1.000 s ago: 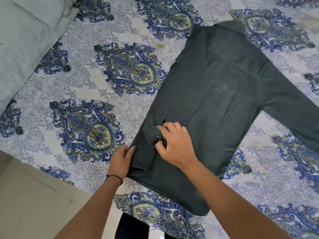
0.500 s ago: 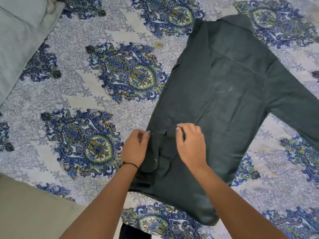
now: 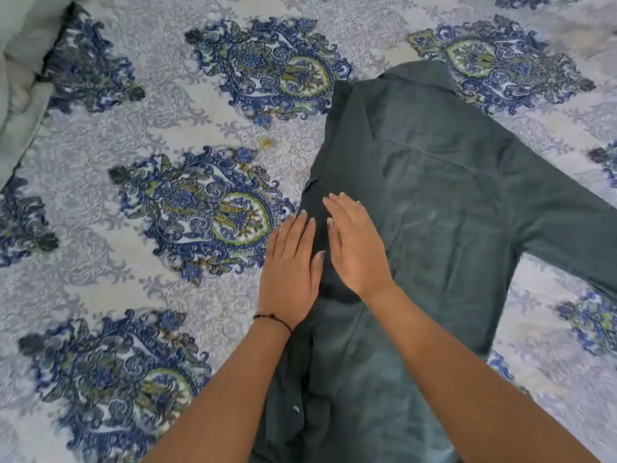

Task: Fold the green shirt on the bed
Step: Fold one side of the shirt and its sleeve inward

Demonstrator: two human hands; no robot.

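Both hands are flat and grip nothing. The left hand (image 3: 289,269) lies palm down with straight fingers across the folded edge of the green shirt (image 3: 450,212), part on cloth and part over the bed (image 3: 167,111) sheet. The right hand (image 3: 357,252) is just beside it, fingers straight, pressing the folded-in panel. A thin black bracelet (image 3: 272,318) sits on the left wrist. The shirt is spread on the bed from under the palms out to the right of the right hand, with the collar (image 3: 414,75) beyond the fingertips. Step in hand, as I read it: smoothing the first side fold. The other sleeve (image 3: 567,235) lies unfolded, well right of the right hand. The next move probably calls for a reach across to that sleeve, folding it in to match, then folding hem to collar. Cloth near the forearms looks bunched around a snap (image 3: 296,409) and likely needs flattening first. Count: two hands, one shirt, one sleeve out, one collar, one snap visible, one bracelet. One pale heap of bedding (image 3: 13,95) lies far left of the left hand.
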